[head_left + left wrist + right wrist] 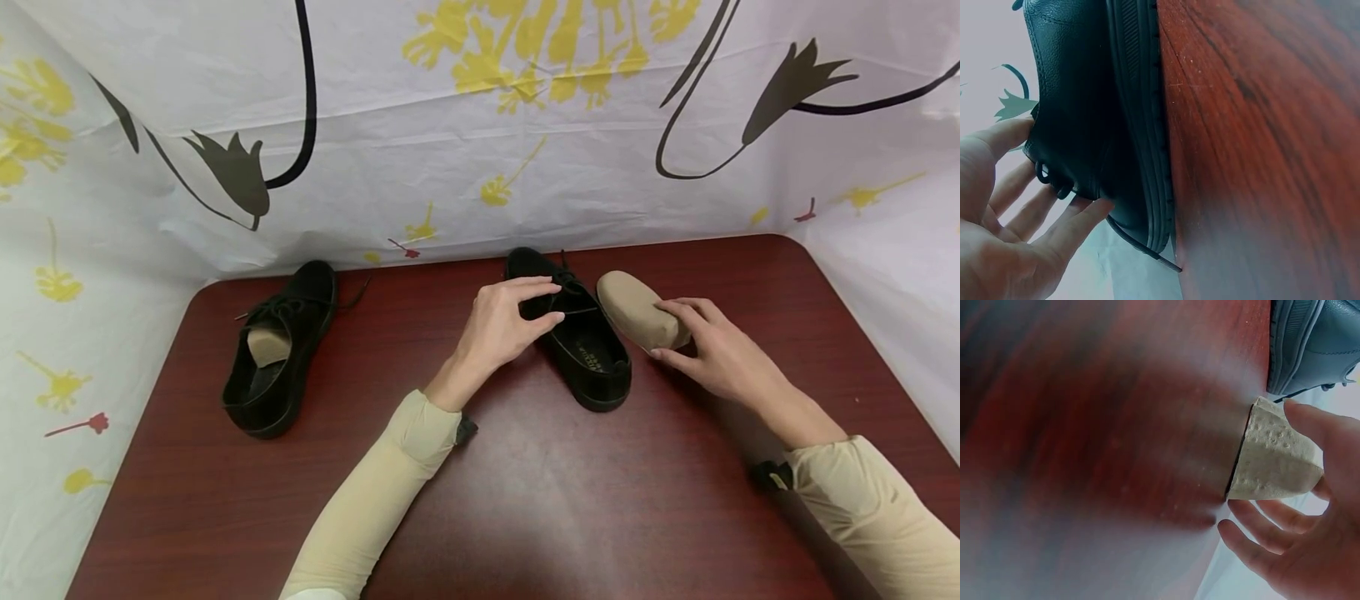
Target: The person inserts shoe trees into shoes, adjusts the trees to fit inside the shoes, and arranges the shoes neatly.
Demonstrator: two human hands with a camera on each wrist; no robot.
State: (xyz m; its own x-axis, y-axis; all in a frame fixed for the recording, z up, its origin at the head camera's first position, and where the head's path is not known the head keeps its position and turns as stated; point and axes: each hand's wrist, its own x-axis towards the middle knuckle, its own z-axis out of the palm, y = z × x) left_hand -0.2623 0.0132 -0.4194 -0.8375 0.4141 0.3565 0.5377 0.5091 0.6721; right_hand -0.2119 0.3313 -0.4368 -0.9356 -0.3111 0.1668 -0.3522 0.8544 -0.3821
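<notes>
My left hand (501, 321) reaches over the black lace-up shoe (600, 385) at the middle back, thumb and fingers apart beside its opening and laces. In the left wrist view, fingertips (1102, 205) lie right at the laces and the thumb is near the tongue. Just right of this shoe, a beige molded shoe insert (633, 308) rests on the table, its flat end toward me. My right hand (723, 354) holds the insert's near end between thumb and fingers; the right wrist view shows the pitted end face of the insert (1272, 453).
A second black shoe (288, 400) stands at the left back with a beige insert (267, 345) inside it and its laces tied. The dark red table (592, 508) ends at a white patterned cloth (420, 183) hanging behind and at both sides.
</notes>
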